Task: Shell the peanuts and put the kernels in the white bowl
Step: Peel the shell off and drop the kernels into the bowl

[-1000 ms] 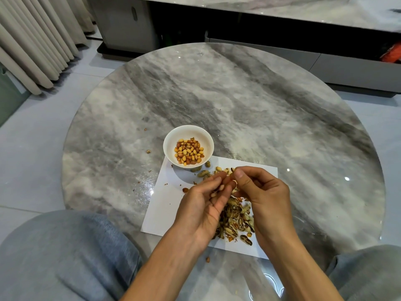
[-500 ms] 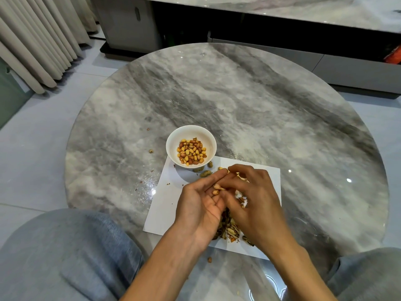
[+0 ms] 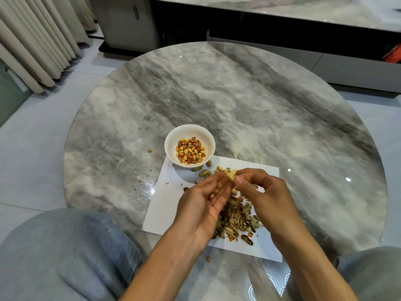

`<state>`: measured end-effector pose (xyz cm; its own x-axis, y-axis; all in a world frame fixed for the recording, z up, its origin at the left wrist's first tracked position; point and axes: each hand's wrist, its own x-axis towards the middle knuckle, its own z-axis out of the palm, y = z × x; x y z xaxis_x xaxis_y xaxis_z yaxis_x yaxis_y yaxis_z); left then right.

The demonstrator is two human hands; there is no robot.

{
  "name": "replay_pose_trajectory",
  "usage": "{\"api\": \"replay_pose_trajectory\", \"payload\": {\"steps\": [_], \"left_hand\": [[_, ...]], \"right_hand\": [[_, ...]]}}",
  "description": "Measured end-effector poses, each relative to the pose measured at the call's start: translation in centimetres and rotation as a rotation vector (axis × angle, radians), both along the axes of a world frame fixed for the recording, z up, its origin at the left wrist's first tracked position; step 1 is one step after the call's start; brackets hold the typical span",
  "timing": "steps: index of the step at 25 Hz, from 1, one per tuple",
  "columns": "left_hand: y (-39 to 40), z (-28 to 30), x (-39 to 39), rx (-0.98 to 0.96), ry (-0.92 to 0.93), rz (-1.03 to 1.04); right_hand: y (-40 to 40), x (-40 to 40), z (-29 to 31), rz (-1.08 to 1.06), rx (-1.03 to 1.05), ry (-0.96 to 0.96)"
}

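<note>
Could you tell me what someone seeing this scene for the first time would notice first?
Most likely the two hands meeting over the white paper sheet: the left hand and right hand both pinch a pale peanut shell between their fingertips. Below them lies a dark heap of empty shells. Just beyond, the white bowl of golden kernels stands at the sheet's far left corner on the round marble table.

I logged: round marble table (image 3: 249, 101); white paper sheet (image 3: 167, 205) on it; beige curtain (image 3: 32, 44) left; grey cabinet (image 3: 125, 22) behind; tiled floor (image 3: 28, 135).
</note>
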<state>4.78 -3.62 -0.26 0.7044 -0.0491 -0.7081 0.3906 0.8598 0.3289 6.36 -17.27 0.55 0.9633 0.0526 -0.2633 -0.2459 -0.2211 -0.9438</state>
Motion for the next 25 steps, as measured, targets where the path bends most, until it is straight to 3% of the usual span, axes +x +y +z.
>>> {"api": "replay_pose_trajectory", "payload": {"steps": [6, 10, 18, 22, 25], "left_hand": [[0.1, 0.3, -0.2, 0.060, -0.002, 0.010], [-0.1, 0.6, -0.3, 0.071, -0.016, 0.015], [-0.2, 0.2, -0.3, 0.213, -0.008, 0.003], [0.0, 0.2, -0.4, 0.094, 0.010, 0.028], [0.3, 0.6, -0.4, -0.021, -0.009, 0.028]], "right_hand": [[-0.2, 0.4, -0.8, -0.138, -0.177, 0.133], [-0.5, 0.3, -0.8, -0.154, -0.342, 0.050], [0.5, -0.6, -0.2, -0.140, -0.211, -0.081], [1.1, -1.3, -0.2, -0.088, -0.192, -0.148], [0.8, -1.3, 0.0, 0.000, -0.281, -0.327]]}}
